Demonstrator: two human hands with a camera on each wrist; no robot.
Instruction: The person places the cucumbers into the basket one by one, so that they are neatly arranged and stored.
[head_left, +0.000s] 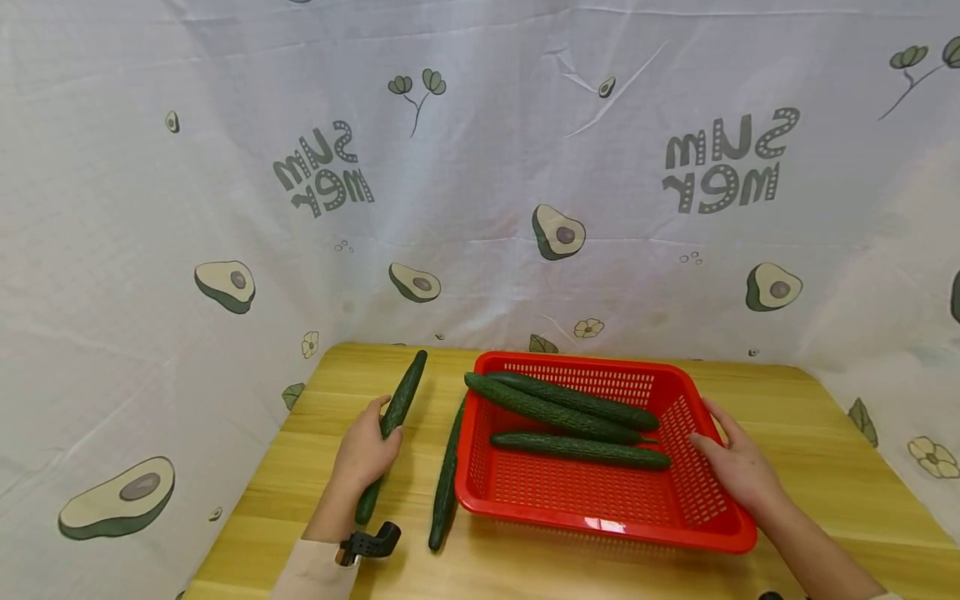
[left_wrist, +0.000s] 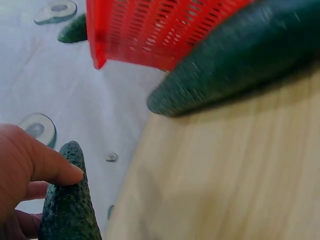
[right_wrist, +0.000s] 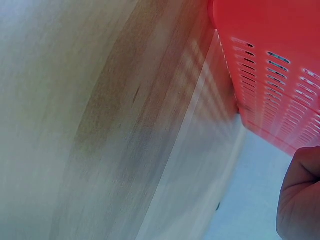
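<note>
1. Gripping the held cucumber (head_left: 405, 397) near its middle with the left hand (head_left: 367, 450) — thumb to one side, fingers curled round the other.
2. Held to the left of the red basket (head_left: 607, 526), slanting away above or on the table (head_left: 285, 483); cannot tell which.
3. Grasping the red basket's right rim with the right hand (head_left: 738, 467), thumb hooked inside; cannot tell the exact curl of the outer fingers.
4. Also on the table, beside the basket's left wall: a loose cucumber (head_left: 444, 492). Inside: a back cucumber (head_left: 585, 400), a middle cucumber (head_left: 551, 413) with one end over the rim, and a front cucumber (head_left: 581, 448).
5. Probably firm, stiff and fairly light, with bumpy skin for grip; liable to snap if bent hard.
6. Best taken at mid-length for balance — not by a tapering tip.
</note>
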